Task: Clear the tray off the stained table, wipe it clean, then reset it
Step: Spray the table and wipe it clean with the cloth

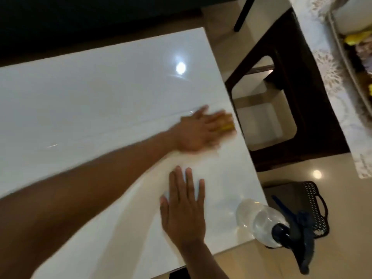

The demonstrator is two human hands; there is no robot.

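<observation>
The tray is off your white worktop (100, 87); I can't see it. Your left hand (198, 133) presses a yellow sponge (227, 125) flat toward three o'clock, mid-wipe. Your right hand (184, 208) lies spread flat, bracing. Resetting remains.

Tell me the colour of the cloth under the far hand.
Yellow. The cloth shows only at the fingertips of the left hand, blurred, in the head view.
</observation>
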